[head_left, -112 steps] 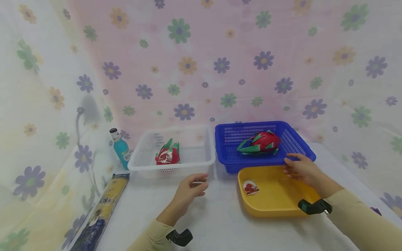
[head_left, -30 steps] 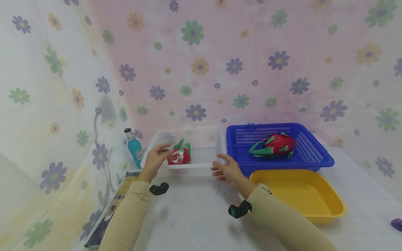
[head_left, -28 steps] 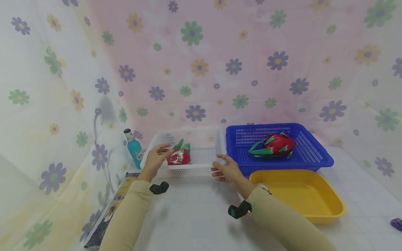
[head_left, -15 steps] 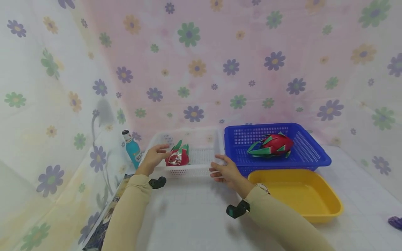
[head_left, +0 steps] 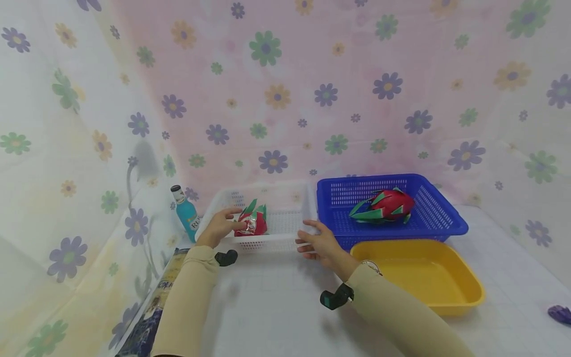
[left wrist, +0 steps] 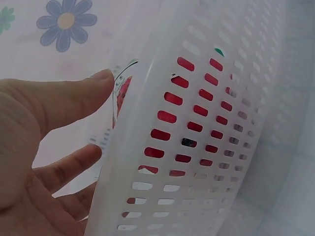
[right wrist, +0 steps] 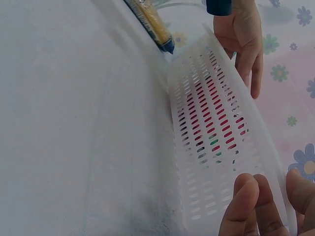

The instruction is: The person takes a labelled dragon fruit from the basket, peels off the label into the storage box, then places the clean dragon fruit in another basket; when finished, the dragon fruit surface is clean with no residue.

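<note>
A red dragon fruit [head_left: 254, 224] with green leaf tips and a round label stands in the white basket [head_left: 285, 238]. My left hand [head_left: 217, 227] reaches over the basket's front left rim, its thumb beside the label in the head view; contact cannot be told. In the left wrist view the thumb [left wrist: 74, 98] and loosely bent fingers are at the rim. At the front right corner is my right hand [head_left: 323, 244], curved loosely about the rim. The right wrist view has its fingers [right wrist: 245, 196] before the outer wall; whether they press it is unclear.
A blue basket [head_left: 392, 231] holding another dragon fruit [head_left: 392, 204] stands to the right. In front of it lies a yellow tray [head_left: 428, 267]. A blue bottle [head_left: 186, 210] and a long yellow-and-blue packet [head_left: 156, 302] are at the left. A small purple thing [head_left: 559, 314] lies far right.
Both hands came from lower down and the yellow tray to the white basket. Over the last half second, the left thumb moved slightly toward the label; the right hand hardly moved.
</note>
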`<state>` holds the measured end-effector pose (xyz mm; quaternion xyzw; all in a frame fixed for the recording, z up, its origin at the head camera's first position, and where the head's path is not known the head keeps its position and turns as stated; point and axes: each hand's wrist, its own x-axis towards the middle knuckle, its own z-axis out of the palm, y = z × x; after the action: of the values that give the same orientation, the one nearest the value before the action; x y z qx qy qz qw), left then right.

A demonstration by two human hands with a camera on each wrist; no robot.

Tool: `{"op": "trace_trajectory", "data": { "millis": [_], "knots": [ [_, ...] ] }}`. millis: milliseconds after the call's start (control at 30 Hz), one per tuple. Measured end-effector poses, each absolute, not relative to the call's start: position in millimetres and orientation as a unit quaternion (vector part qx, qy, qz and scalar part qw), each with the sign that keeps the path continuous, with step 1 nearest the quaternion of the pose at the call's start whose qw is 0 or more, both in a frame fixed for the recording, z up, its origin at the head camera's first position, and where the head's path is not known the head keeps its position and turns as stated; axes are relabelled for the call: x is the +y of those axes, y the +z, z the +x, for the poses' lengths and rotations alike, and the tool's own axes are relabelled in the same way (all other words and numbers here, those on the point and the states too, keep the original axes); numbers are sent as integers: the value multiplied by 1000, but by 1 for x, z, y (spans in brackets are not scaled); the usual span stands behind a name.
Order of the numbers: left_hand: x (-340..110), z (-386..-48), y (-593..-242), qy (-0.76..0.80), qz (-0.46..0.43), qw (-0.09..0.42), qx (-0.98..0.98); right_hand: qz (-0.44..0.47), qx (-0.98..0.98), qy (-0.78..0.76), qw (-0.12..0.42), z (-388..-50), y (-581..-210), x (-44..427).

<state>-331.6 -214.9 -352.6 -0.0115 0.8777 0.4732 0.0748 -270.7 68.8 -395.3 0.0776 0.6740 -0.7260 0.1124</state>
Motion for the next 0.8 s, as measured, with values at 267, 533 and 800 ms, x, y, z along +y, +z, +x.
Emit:
{"op": "trace_trajectory", "data": {
  "millis": [267,533,800],
  "knots": [
    [-211,-336,-356,464,-27,65,883,77,678,-723,109,-271,-395,68],
    [-207,-339,-356,438,-25,66,896,76,679,-722,109,-273,-395,68],
    [-204,-342,-359,429,-37,74,899,81,680,-720,111,-272,-395,68]
  ]
}}
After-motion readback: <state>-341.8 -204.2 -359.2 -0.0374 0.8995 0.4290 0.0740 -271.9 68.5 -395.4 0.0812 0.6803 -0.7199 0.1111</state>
